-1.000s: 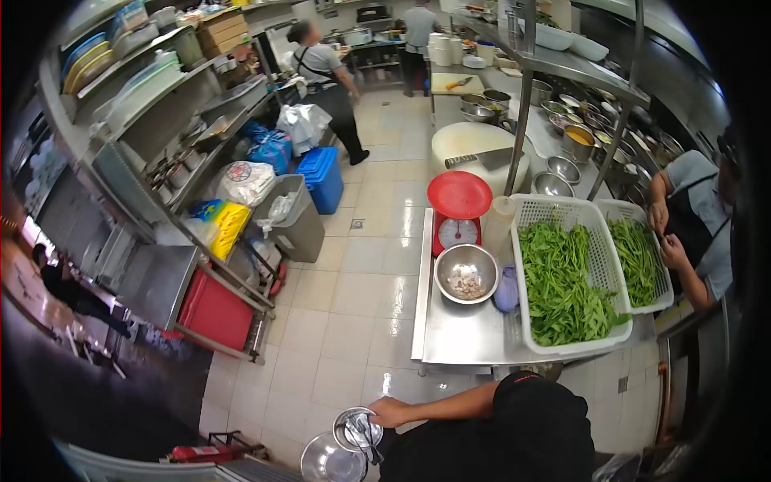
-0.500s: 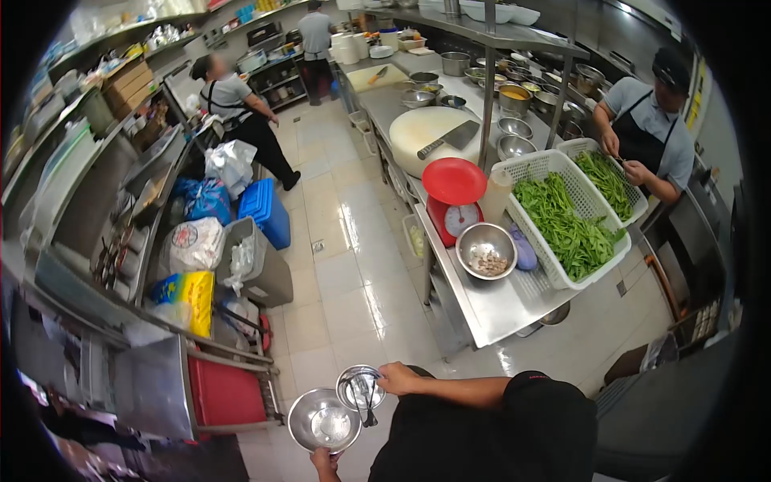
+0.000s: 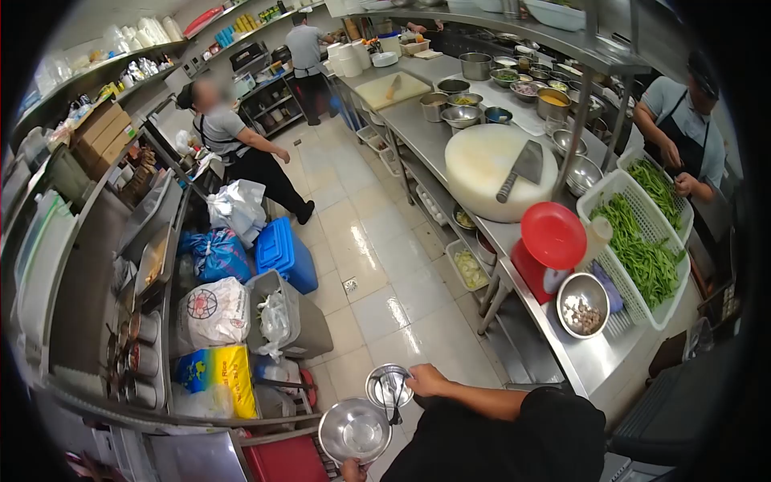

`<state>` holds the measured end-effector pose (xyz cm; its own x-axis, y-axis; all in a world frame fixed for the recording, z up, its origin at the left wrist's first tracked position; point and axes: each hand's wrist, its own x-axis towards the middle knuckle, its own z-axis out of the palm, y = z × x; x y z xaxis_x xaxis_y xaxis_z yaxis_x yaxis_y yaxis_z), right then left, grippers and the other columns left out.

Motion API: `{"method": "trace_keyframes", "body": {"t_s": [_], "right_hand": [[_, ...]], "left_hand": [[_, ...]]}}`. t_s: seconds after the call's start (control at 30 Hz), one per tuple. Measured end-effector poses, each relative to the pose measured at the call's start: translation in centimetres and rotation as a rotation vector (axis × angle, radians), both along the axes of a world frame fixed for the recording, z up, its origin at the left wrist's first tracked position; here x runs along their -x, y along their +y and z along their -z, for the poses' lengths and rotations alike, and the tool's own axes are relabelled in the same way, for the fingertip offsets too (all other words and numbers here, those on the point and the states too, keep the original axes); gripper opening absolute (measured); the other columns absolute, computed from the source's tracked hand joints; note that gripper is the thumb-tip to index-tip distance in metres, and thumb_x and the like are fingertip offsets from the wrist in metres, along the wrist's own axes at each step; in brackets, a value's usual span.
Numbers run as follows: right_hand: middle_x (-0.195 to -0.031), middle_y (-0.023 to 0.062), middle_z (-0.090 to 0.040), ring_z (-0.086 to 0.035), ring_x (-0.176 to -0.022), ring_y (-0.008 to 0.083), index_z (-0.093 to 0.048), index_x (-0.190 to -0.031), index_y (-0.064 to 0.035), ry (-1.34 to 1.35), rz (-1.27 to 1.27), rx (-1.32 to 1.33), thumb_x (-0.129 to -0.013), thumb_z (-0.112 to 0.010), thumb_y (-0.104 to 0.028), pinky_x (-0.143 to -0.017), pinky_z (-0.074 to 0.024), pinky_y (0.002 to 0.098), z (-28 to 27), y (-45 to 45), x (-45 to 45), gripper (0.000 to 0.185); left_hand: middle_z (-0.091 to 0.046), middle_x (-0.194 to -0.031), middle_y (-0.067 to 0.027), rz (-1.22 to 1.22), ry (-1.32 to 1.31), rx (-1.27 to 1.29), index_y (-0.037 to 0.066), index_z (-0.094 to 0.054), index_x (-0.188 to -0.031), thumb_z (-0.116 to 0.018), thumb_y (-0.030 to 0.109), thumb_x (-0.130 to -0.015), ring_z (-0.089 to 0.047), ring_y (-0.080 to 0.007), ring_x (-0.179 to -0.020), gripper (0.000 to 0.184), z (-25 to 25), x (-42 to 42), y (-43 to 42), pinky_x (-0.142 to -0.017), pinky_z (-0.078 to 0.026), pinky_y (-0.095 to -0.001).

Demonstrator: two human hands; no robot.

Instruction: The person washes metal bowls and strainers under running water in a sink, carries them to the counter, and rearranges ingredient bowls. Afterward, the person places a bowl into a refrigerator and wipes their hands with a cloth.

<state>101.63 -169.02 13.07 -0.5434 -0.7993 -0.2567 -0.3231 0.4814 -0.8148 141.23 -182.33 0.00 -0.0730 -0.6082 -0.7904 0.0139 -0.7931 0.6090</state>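
Observation:
My right hand (image 3: 430,380) grips the rim of a small steel bowl (image 3: 377,391). A dark, thin-handled utensil (image 3: 395,406) lies across this bowl; its exact kind I cannot make out. At the bottom edge, my left hand (image 3: 352,471) is closed on the near rim of a larger steel mixing bowl (image 3: 341,434), and part of that hand is cut off by the frame. The two bowls are side by side, held above the floor. Nothing shows inside the larger bowl.
A steel counter (image 3: 590,361) on the right bears a red scale (image 3: 554,234), a cleaver (image 3: 522,170) on a round chopping block (image 3: 474,177), and a basket of greens (image 3: 638,241). Bins and bags line the left. A co-worker (image 3: 241,145) stands in the aisle; others work at the counters.
My view has turned, so the counter sits farther right and the left shelves show more. Both bowls have stayed in my hands, and appear slightly farther right in the view.

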Motion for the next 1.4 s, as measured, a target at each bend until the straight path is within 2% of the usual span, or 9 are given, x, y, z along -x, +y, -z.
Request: {"method": "trace_keyframes", "body": {"t_s": [0.1, 0.13, 0.23, 0.43, 0.5, 0.77, 1.17, 1.23, 1.4], "right_hand": [[-0.079, 0.0263, -0.061, -0.059, -0.078, 0.0432, -0.060, -0.077, 0.0037, -0.006, 0.043, 0.012, -0.075, -0.055, -0.025, -0.071, -0.0467, 0.0475, -0.6, -4.7, 3.8, 0.029], [-0.078, 0.0266, -0.060, -0.059, -0.077, 0.0434, -0.060, -0.077, 0.0040, 0.042, 0.038, 0.041, -0.075, -0.056, -0.024, -0.070, -0.0465, 0.0478, -0.2, -6.2, 5.1, 0.028], [-0.076, 0.0269, -0.060, -0.059, -0.075, 0.0437, -0.059, -0.076, 0.0042, 0.047, 0.099, 0.034, -0.076, -0.056, -0.023, -0.069, -0.0465, 0.0478, -1.8, -10.2, 9.2, 0.028], [-0.074, 0.0269, -0.059, -0.058, -0.073, 0.0438, -0.058, -0.074, 0.0040, 0.044, 0.259, 0.035, -0.075, -0.057, -0.024, -0.067, -0.0459, 0.0479, -1.9, -17.8, 17.8, 0.028], [-0.063, 0.0207, -0.058, -0.058, -0.057, 0.0308, -0.060, -0.076, 0.0026, 0.097, 0.352, 0.029, -0.076, -0.054, -0.022, -0.057, -0.0445, 0.0422, -1.7, -20.1, 20.9, 0.025], [-0.065, 0.0177, -0.062, -0.063, -0.062, 0.0257, -0.061, -0.077, 0.0019, 0.131, 0.649, -0.016, -0.076, -0.053, -0.022, -0.058, -0.0470, 0.0381, -5.1, -27.6, 32.5, 0.025], [-0.061, 0.0147, -0.063, -0.064, -0.058, 0.0209, -0.063, -0.076, 0.0022, 0.018, 0.958, 0.080, -0.075, -0.053, -0.016, -0.057, -0.0493, 0.0332, -7.8, -36.2, 56.6, 0.020], [-0.060, 0.0160, -0.062, -0.063, -0.060, 0.0275, -0.063, -0.072, 0.0003, 0.057, 0.994, 0.093, -0.073, -0.053, -0.023, -0.059, -0.0475, 0.0391, -8.3, -37.5, 62.0, 0.025], [-0.060, 0.0154, -0.062, -0.062, -0.054, 0.0221, -0.062, -0.071, 0.0028, 0.014, 1.007, 0.254, -0.074, -0.052, -0.017, -0.056, -0.0484, 0.0361, -11.8, -40.4, 74.8, 0.022]], "left_hand": [[-0.053, -0.100, -0.0206, 0.046, -0.079, 0.045, -0.006, -0.042, -0.113, -0.045, -0.005, -0.064, -0.060, -0.0361, -0.075, 0.049, -2.3, 5.9, -4.6, -0.059, -0.058, -0.0528], [-0.054, -0.093, -0.0166, 0.055, -0.111, 0.035, 0.001, -0.049, -0.098, -0.044, -0.001, -0.067, -0.059, -0.0351, -0.076, 0.032, -3.0, 8.1, -6.5, -0.063, -0.055, -0.0592], [-0.053, -0.099, -0.0179, 0.092, 0.075, 0.063, 0.001, -0.043, -0.114, -0.043, -0.004, -0.064, -0.060, -0.0375, -0.078, 0.050, -1.6, 12.0, -13.6, -0.064, -0.055, -0.0612], [-0.053, -0.103, -0.0186, 0.225, 0.039, 0.052, 0.000, -0.040, -0.120, -0.043, -0.006, -0.062, -0.060, -0.0390, -0.081, 0.058, 0.9, 22.2, -27.8, -0.063, -0.055, -0.0618], [-0.053, -0.102, -0.0190, 0.285, 0.020, 0.003, -0.002, -0.042, -0.116, -0.043, -0.006, -0.062, -0.059, -0.0398, -0.082, 0.054, 1.2, 26.4, -32.4, -0.064, -0.053, -0.0638], [-0.056, -0.087, -0.0164, 0.685, -0.005, 0.029, -0.007, -0.048, -0.097, -0.047, 0.001, -0.065, -0.062, -0.0322, -0.067, 0.032, 0.7, 47.3, -51.2, -0.054, -0.057, -0.0473], [-0.059, -0.078, -0.0136, 0.671, 0.282, 0.234, -0.003, -0.053, -0.083, -0.047, 0.003, -0.067, -0.062, -0.0274, -0.064, 0.018, -11.4, 80.4, -65.0, -0.051, -0.056, -0.0407], [-0.058, -0.076, -0.0131, 0.624, 0.345, 0.313, -0.002, -0.052, -0.077, -0.048, 0.004, -0.067, -0.062, -0.0257, -0.062, 0.013, -14.0, 85.4, -66.4, -0.050, -0.054, -0.0386], [-0.059, -0.081, -0.0133, 0.629, 0.386, 0.295, -0.005, -0.054, -0.088, -0.047, 0.007, -0.068, -0.062, -0.0258, -0.067, 0.024, -18.8, 97.8, -71.2, -0.053, -0.054, -0.0383]]}}
